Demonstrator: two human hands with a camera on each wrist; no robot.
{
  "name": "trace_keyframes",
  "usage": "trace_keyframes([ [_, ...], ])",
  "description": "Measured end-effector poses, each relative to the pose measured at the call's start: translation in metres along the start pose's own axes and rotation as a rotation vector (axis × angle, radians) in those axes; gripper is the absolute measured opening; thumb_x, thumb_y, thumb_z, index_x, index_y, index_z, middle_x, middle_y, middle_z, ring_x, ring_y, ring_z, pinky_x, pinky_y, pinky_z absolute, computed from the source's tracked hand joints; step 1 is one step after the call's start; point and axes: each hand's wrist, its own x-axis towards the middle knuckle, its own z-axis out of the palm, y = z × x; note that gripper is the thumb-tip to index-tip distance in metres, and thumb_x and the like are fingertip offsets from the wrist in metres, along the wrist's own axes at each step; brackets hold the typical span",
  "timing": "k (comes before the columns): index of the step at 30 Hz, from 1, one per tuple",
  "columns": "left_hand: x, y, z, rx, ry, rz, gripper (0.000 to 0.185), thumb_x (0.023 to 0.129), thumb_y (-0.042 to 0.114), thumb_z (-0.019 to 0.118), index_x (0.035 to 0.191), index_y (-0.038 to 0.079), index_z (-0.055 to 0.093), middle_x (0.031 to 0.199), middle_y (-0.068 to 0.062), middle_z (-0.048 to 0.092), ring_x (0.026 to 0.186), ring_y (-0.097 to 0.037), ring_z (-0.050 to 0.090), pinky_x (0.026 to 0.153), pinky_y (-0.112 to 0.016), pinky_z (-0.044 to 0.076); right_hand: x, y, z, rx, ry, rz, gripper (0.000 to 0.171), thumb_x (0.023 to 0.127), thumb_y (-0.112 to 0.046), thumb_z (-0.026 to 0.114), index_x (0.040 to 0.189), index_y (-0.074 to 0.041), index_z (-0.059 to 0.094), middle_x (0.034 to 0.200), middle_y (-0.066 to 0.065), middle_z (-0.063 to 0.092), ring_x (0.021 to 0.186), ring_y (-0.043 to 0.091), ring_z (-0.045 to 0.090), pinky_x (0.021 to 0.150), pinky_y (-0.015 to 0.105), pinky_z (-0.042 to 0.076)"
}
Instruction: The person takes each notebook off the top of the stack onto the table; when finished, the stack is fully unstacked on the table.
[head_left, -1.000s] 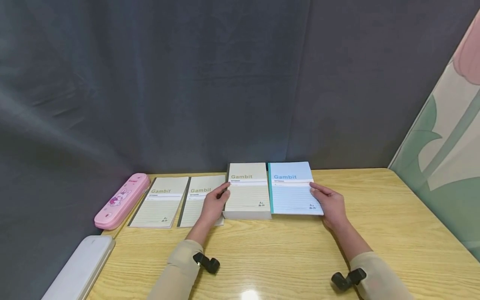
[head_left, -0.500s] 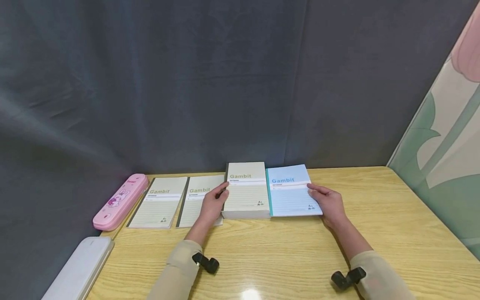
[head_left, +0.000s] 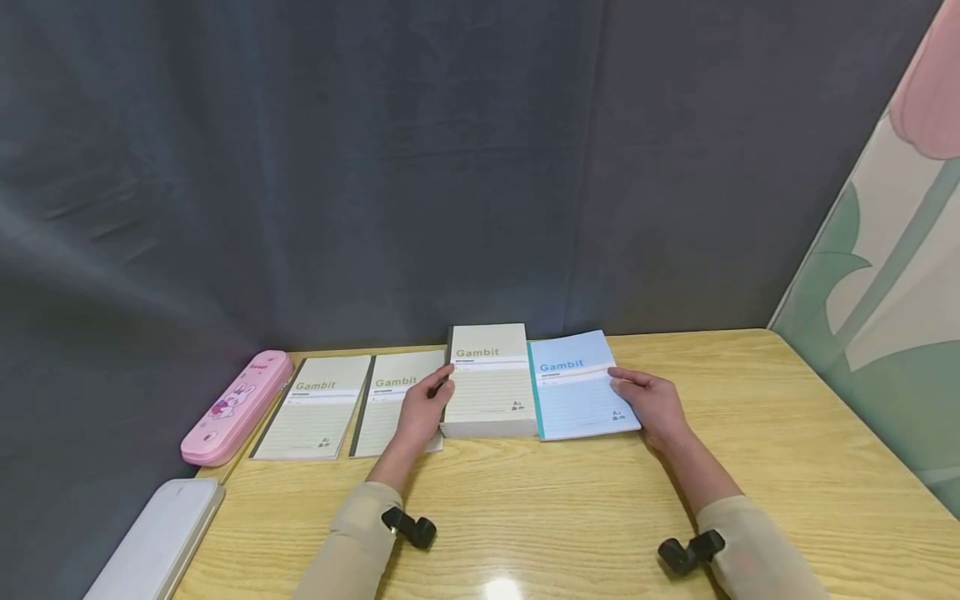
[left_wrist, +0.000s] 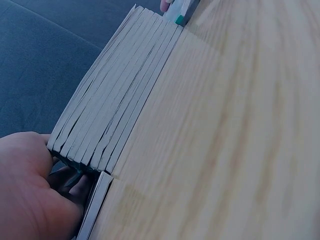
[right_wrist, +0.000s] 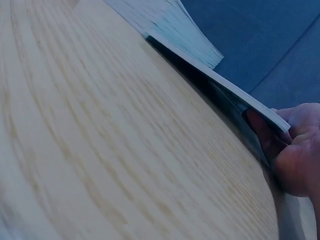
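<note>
One blue notebook [head_left: 577, 396], pinched by right hand [head_left: 654, 408]; left hand [head_left: 422, 412] touches notebook stack [head_left: 491, 396], grip unclear. Blue notebook bumping stack could skew it.

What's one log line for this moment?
Left fingers: touching left side of notebook stack | right fingers: gripping blue notebook, right edge raised | cream notebooks: two, flat, further left

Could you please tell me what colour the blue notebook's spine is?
The spine is teal green, shown best in the head view.
</note>
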Motion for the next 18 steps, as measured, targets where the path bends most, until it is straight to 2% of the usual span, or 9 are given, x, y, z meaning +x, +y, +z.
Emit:
trace_keyframes([
  [3, 0.001, -0.002, 0.0003, 0.008, 0.005, -0.001, 0.037, 0.103, 0.017, 0.061, 0.14, 0.011, 0.062, 0.147, -0.01, 0.054, 0.137, -0.028, 0.048, 0.113, -0.041, 0.042, -0.0001, -0.0005, 0.0011, -0.047, 0.014, -0.01, 0.041, 0.104, -0.022, 0.059, 0.142, -0.006, 0.059, 0.15, 0.018, 0.048, 0.108, 0.018, 0.061, 0.078, 0.017, 0.056],
  [5, 0.0016, -0.0024, -0.0001, 0.006, 0.004, -0.009, 0.037, 0.103, 0.018, 0.061, 0.14, 0.012, 0.062, 0.147, -0.009, 0.055, 0.137, -0.027, 0.048, 0.113, -0.039, 0.041, -0.0006, -0.0009, 0.0026, -0.111, 0.031, -0.028, 0.04, 0.104, -0.022, 0.059, 0.141, -0.006, 0.06, 0.15, 0.018, 0.049, 0.116, 0.022, 0.057, 0.085, 0.021, 0.054],
  [9, 0.0015, -0.0029, -0.0011, 0.004, 0.001, -0.008, 0.038, 0.103, 0.018, 0.061, 0.14, 0.012, 0.062, 0.147, -0.009, 0.055, 0.137, -0.027, 0.048, 0.114, -0.04, 0.041, -0.0006, -0.0011, 0.0049, -0.32, 0.063, -0.111, 0.038, 0.104, -0.022, 0.059, 0.137, -0.004, 0.063, 0.147, 0.021, 0.051, 0.13, 0.032, 0.051, 0.103, 0.04, 0.049],
  [11, 0.001, -0.0027, -0.0016, 0.001, 0.001, -0.008, 0.038, 0.103, 0.019, 0.061, 0.14, 0.012, 0.062, 0.147, -0.009, 0.055, 0.137, -0.028, 0.048, 0.114, -0.041, 0.041, -0.0008, -0.0015, 0.0057, -0.417, 0.072, -0.169, 0.037, 0.103, -0.022, 0.06, 0.135, -0.003, 0.065, 0.143, 0.024, 0.054, 0.13, 0.038, 0.051, 0.107, 0.051, 0.046],
  [15, 0.0006, -0.0026, -0.0016, 0.001, 0.0, -0.011, 0.037, 0.103, 0.019, 0.062, 0.14, 0.013, 0.063, 0.147, -0.01, 0.055, 0.138, -0.028, 0.047, 0.114, -0.041, 0.041, -0.0029, -0.003, 0.0059, -0.599, 0.082, -0.285, 0.034, 0.101, -0.02, 0.061, 0.129, -0.003, 0.069, 0.128, 0.026, 0.063, 0.116, 0.041, 0.058, 0.101, 0.056, 0.048],
  [18, 0.0006, -0.0022, -0.001, -0.006, -0.002, -0.015, 0.038, 0.103, 0.02, 0.062, 0.14, 0.013, 0.063, 0.146, -0.009, 0.055, 0.138, -0.028, 0.047, 0.114, -0.04, 0.041, -0.005, -0.0033, 0.0055, -0.694, 0.075, -0.356, 0.029, 0.099, -0.015, 0.064, 0.124, -0.002, 0.072, 0.11, 0.022, 0.065, 0.095, 0.035, 0.059, 0.084, 0.048, 0.052],
])
